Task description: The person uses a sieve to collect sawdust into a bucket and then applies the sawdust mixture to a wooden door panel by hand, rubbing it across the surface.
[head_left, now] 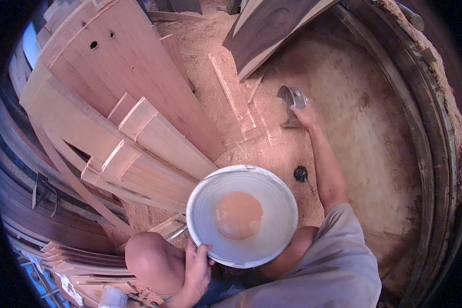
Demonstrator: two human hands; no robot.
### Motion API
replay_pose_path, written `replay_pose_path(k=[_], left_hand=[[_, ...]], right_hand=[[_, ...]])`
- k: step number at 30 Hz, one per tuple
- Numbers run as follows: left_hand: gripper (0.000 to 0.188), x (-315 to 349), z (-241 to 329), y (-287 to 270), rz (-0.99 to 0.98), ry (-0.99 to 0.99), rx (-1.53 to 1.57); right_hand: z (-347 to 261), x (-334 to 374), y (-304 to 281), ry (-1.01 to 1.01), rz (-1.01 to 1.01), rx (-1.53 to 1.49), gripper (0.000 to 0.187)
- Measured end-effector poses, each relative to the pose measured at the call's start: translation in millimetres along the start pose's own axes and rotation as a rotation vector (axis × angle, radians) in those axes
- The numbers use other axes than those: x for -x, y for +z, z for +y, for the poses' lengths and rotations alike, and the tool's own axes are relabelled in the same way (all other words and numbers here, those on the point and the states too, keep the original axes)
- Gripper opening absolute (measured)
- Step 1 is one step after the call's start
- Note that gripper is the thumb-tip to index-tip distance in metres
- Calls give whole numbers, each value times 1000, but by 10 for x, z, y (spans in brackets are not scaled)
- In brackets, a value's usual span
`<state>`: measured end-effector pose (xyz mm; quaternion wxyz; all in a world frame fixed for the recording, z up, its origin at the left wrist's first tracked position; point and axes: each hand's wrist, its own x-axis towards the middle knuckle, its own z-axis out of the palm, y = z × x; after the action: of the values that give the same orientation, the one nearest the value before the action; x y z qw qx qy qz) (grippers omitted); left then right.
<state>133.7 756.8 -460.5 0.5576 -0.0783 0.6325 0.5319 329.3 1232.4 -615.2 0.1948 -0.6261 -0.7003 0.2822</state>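
Observation:
My left hand (196, 264) is closed on the near-left rim of a wide, round, pale metal basin (277, 205). The basin is held over my bent knees, and a round patch of fine orange-brown sawdust (239, 215) lies in its bottom. Stretched out ahead and to the right, my right hand (306, 114) grips a small shiny metal tin (297, 96). That tin is tilted on its side at the floor, against loose sawdust, with its open side partly hidden. A dark round object (301, 174) sits on the sawdust between the basin and my right forearm.
Long wooden planks (123, 66) lean and lie stacked on the left. A dark-grained board (272, 31) stands at the far middle. Thin wood strips (231, 90) lie on the sawdust-covered floor. Along the right is a large worn panel (364, 133) bordered by dark beams (421, 113).

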Motion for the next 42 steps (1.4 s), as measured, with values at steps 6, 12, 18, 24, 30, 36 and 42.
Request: replay_pose_path(k=[6, 12, 18, 24, 30, 36, 42], left_hand=[[39, 17, -54, 40, 58, 80, 79], [39, -146, -349, -50, 181, 125, -18], [44, -732, -1069, 236, 65, 271, -254], [44, -1042, -1170, 566, 13, 406, -608], [46, -1428, -1472, 897, -118, 575, -466], [49, -1424, -1478, 899, -179, 458, -458], [49, -1586, -1742, 731, -177, 459, -460]], right_hand=[[999, 215, -109, 353, -27, -1285, 53], [1122, 1285, 132, 402, -24, -1620, 55], [1241, 2284, -368, 541, -12, -1617, 59], [916, 3071, -798, 525, 363, -1185, 57], [932, 3573, -504, 894, 163, -1088, 50], [1117, 3646, -222, 808, 52, -1080, 50], [861, 3639, -73, 842, 182, -1141, 43]])
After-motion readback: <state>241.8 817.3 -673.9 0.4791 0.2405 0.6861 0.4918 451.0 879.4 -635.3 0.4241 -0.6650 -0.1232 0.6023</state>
